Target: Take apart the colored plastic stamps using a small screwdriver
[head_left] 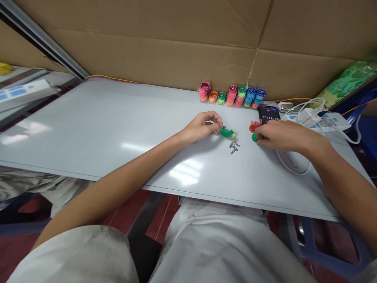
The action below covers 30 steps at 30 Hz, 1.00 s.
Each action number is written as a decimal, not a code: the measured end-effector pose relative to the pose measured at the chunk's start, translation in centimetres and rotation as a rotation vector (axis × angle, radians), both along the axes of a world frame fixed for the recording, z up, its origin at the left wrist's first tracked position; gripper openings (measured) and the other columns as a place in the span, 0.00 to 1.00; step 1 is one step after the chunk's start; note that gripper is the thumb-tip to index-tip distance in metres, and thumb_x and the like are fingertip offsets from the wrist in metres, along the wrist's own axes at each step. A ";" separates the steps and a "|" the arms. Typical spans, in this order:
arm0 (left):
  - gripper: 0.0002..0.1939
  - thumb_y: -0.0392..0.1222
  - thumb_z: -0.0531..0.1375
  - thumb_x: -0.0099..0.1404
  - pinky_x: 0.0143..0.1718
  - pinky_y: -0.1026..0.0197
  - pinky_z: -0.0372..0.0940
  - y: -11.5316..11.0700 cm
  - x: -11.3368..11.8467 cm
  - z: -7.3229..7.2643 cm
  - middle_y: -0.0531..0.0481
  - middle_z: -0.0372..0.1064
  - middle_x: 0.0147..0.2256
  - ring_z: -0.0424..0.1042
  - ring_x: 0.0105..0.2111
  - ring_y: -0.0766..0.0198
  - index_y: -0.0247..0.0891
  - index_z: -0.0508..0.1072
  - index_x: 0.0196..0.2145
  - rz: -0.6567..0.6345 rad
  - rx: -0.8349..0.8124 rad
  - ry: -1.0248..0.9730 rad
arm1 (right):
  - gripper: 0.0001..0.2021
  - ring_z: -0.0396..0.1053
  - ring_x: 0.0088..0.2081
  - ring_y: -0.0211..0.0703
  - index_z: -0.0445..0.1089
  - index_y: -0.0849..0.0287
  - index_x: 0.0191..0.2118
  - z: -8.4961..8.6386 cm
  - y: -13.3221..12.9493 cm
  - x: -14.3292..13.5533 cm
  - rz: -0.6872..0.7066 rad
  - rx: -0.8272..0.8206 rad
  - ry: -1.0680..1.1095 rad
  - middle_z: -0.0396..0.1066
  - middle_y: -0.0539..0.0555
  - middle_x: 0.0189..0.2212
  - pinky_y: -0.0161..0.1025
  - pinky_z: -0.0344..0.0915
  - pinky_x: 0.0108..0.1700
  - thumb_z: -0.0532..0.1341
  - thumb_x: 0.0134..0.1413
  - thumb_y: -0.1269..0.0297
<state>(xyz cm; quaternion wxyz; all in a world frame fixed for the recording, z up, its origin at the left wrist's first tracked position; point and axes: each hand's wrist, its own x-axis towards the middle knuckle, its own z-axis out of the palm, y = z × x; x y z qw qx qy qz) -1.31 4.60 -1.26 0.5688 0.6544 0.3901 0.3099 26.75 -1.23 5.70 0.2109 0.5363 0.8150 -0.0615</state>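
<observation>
My left hand (204, 126) pinches one end of a green plastic piece (226, 132) with a yellow-green tip, held just above the table. Below and right of it lie several small flat metal pieces (234, 147) in a loose heap. My right hand (281, 135) is over the table in front of the phone, thumb and fingers closed on a second green piece (254, 138), mostly hidden by the fingertips. A red and orange plastic piece (254, 125) lies right beside those fingers; its far side shows.
Along the cardboard wall stand stacks of small coloured plastic pieces (232, 95). A phone (269, 114) showing a timer, a white earphone case (285, 107), a white cable (303, 108) and a power strip (335, 121) crowd the right side. The white table's front edge (206, 196) runs before my lap.
</observation>
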 end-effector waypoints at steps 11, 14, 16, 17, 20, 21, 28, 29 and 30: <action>0.12 0.34 0.70 0.58 0.44 0.55 0.76 -0.5 0.0 0.3 0.47 0.73 0.41 0.77 0.41 0.61 0.35 0.76 0.40 -0.065 -0.024 -0.108 | 0.07 0.69 0.30 0.42 0.73 0.49 0.47 4.7 -2.3 0.3 0.105 0.048 0.609 0.78 0.48 0.34 0.42 0.60 0.33 0.61 0.67 0.58; 0.14 0.33 0.72 0.57 0.43 0.58 0.75 -0.6 0.1 0.2 0.47 0.74 0.41 0.78 0.42 0.60 0.35 0.76 0.40 -0.073 -0.025 -0.141 | 0.06 0.71 0.33 0.45 0.72 0.49 0.48 5.0 -2.8 -0.1 0.094 0.081 0.717 0.78 0.49 0.36 0.44 0.63 0.35 0.63 0.67 0.59; 0.14 0.33 0.73 0.56 0.44 0.58 0.73 -0.8 0.2 0.2 0.46 0.75 0.41 0.78 0.43 0.59 0.35 0.76 0.40 -0.081 -0.004 -0.177 | 0.05 0.71 0.34 0.46 0.71 0.48 0.47 5.0 -3.2 -0.5 0.080 0.120 0.822 0.78 0.50 0.37 0.45 0.64 0.36 0.63 0.67 0.59; 0.14 0.33 0.73 0.56 0.44 0.59 0.73 -1.0 0.2 0.3 0.46 0.75 0.42 0.78 0.44 0.59 0.35 0.76 0.40 -0.092 0.011 -0.189 | 0.05 0.71 0.34 0.47 0.71 0.48 0.46 5.1 -3.4 -0.7 0.072 0.160 0.869 0.77 0.51 0.38 0.46 0.64 0.37 0.63 0.67 0.60; 0.16 0.31 0.73 0.56 0.43 0.59 0.72 -1.7 0.4 0.6 0.45 0.77 0.42 0.79 0.46 0.58 0.35 0.77 0.41 -0.169 0.036 -0.204 | 0.03 0.72 0.36 0.49 0.71 0.47 0.44 5.1 -3.8 -1.3 0.059 0.327 0.927 0.78 0.52 0.39 0.48 0.64 0.38 0.63 0.67 0.62; 0.16 0.31 0.73 0.56 0.42 0.60 0.72 -2.1 0.4 0.8 0.45 0.78 0.42 0.79 0.46 0.57 0.35 0.77 0.42 -0.204 0.029 -0.206 | 0.02 0.72 0.36 0.50 0.71 0.47 0.44 5.1 -3.9 -1.4 0.066 0.364 0.916 0.78 0.53 0.40 0.49 0.64 0.38 0.62 0.67 0.62; 0.15 0.29 0.71 0.58 0.38 0.62 0.71 -4.2 0.9 1.9 0.43 0.76 0.44 0.78 0.49 0.56 0.36 0.77 0.43 -0.374 -0.024 -0.171 | 0.04 0.73 0.37 0.49 0.70 0.50 0.42 5.0 -4.1 -2.3 0.158 0.277 0.756 0.78 0.53 0.37 0.46 0.66 0.41 0.58 0.69 0.61; 0.15 0.29 0.70 0.58 0.39 0.62 0.72 -4.2 0.9 2.0 0.44 0.76 0.44 0.78 0.49 0.56 0.36 0.77 0.43 -0.382 -0.024 -0.171 | 0.04 0.73 0.37 0.49 0.70 0.50 0.41 5.0 -4.1 -2.3 0.159 0.260 0.746 0.78 0.53 0.37 0.46 0.66 0.42 0.58 0.69 0.61; 0.15 0.29 0.70 0.58 0.39 0.62 0.72 -4.3 0.9 2.0 0.44 0.76 0.44 0.78 0.49 0.56 0.36 0.77 0.43 -0.387 -0.024 -0.171 | 0.04 0.73 0.37 0.49 0.70 0.51 0.41 5.0 -4.1 -2.3 0.161 0.249 0.739 0.78 0.53 0.36 0.45 0.66 0.42 0.58 0.69 0.61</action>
